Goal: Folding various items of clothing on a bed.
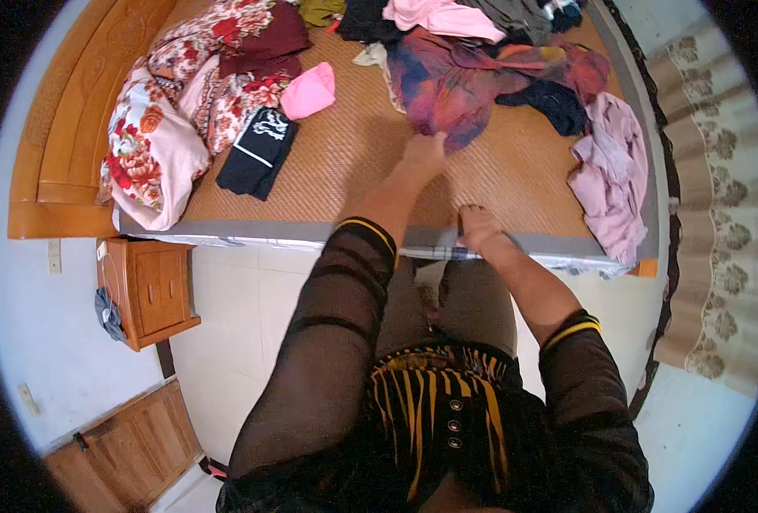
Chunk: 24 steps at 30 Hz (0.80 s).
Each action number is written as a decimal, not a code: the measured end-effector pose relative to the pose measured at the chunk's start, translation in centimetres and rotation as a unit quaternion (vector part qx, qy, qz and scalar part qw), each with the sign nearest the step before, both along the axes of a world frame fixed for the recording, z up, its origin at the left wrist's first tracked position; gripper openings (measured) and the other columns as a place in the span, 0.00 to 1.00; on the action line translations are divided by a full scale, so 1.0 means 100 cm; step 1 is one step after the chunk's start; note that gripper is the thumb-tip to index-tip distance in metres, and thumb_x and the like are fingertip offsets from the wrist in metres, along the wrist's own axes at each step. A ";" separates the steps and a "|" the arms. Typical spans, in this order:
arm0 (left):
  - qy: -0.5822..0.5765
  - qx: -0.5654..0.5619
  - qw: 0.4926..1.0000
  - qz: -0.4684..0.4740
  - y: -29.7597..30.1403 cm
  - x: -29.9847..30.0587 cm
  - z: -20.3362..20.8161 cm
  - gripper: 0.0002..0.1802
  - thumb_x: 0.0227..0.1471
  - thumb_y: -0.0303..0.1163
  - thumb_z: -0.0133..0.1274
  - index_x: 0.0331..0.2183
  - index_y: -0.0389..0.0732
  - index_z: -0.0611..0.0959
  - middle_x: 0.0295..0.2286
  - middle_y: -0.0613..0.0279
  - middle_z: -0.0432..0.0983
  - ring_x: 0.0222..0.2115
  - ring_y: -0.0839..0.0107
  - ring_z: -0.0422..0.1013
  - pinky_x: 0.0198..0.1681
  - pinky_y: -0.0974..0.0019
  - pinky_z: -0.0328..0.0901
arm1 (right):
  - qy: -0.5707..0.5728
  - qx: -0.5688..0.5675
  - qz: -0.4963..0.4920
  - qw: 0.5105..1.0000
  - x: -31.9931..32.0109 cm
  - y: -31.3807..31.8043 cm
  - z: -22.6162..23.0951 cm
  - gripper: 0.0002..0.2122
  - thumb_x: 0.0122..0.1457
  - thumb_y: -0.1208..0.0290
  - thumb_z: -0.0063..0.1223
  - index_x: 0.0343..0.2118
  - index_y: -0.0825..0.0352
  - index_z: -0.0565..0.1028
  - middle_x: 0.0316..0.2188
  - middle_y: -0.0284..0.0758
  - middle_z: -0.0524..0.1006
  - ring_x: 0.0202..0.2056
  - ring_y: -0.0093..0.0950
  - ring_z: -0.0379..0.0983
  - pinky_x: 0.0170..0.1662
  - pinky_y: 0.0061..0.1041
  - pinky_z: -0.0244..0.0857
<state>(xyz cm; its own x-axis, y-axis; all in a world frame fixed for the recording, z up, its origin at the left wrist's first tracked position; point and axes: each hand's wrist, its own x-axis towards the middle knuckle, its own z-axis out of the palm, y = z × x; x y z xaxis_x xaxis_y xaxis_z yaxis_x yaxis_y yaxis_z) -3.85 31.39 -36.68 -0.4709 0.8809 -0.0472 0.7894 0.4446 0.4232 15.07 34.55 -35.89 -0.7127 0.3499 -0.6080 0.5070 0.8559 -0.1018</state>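
My left hand (426, 154) reaches forward over the bed, its fingers closed on the near end of a crumpled purple and red patterned garment (452, 90). That cloth spreads back and to the right over the woven mat. Close to the bed's front edge is my right hand (480, 227), with its fingers and thumb apart and no cloth visible in it. A folded black garment (256, 158) with a white print lies to the left, beside a folded bright pink cloth (309, 91).
Floral bedding (158, 167) is bunched by the wooden headboard (67, 141). A dark navy garment (550, 107) and a pale pink garment (614, 167) lie on the right. More clothes, including a light pink one (447, 19), are heaped at the back. A wooden nightstand (152, 291) stands at left.
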 end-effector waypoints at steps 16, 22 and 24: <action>-0.178 0.247 0.952 -0.016 -0.121 0.152 0.048 0.14 0.36 0.35 0.55 0.21 0.35 0.70 0.21 0.57 0.65 0.27 0.61 0.63 0.32 0.63 0.59 | 0.141 -0.081 -0.127 0.978 0.028 -0.010 0.068 0.16 0.47 0.63 0.48 0.36 0.68 0.72 0.38 0.44 0.73 0.41 0.40 0.68 0.42 0.32 0.64; -0.430 0.212 0.876 0.048 -0.137 0.211 0.087 0.13 0.44 0.35 0.52 0.24 0.37 0.69 0.20 0.64 0.66 0.23 0.73 0.62 0.29 0.69 0.58 | 0.277 0.025 -0.065 0.958 0.067 -0.036 0.068 0.15 0.49 0.66 0.47 0.38 0.67 0.71 0.38 0.41 0.73 0.39 0.38 0.69 0.41 0.31 0.64; -0.484 0.219 0.847 0.025 -0.134 0.215 0.100 0.12 0.46 0.36 0.51 0.25 0.38 0.70 0.21 0.66 0.67 0.23 0.75 0.63 0.29 0.70 0.59 | 0.337 0.068 -0.050 0.938 0.081 -0.041 0.069 0.14 0.49 0.67 0.47 0.39 0.67 0.70 0.38 0.40 0.73 0.38 0.36 0.70 0.41 0.31 0.64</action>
